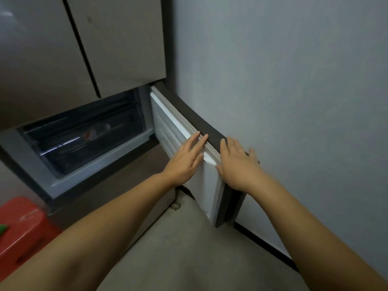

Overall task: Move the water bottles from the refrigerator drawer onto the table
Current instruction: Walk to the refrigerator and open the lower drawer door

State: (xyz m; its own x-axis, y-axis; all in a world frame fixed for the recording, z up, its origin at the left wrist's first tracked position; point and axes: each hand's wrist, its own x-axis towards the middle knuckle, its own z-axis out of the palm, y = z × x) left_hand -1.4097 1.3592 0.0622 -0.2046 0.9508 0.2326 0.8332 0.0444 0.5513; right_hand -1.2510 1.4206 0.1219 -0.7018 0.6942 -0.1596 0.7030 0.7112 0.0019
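The lower refrigerator door (184, 143) stands swung open to the right, its white inner liner facing left and its dark outer face turned toward the pale grey wall (294, 80), which it nearly meets. The left hand (184, 160) lies flat against the white liner just under the door's top edge, fingers straight and together, gripping nothing. The right hand (237, 162) rests spread over the door's dark top edge near its free corner, fingers extended across to the wall side and thumb down on the liner side; it presses on the edge rather than curling round it. Left of the door, the compartment is exposed, and inside it sits the refrigerator drawer (84, 141), a dark translucent bin with glints of light on its front. Something pale with a red patch shows through the drawer's wall, too blurred to say whether it is a water bottle. Above the door, the two upper refrigerator doors (63, 49) are closed, a dark seam between them. Below the door spreads a beige floor (189, 248), with a dark baseboard (264, 244) running along the foot of the wall. Far to the left of the door, at floor level, sits a red plastic object (19, 227).
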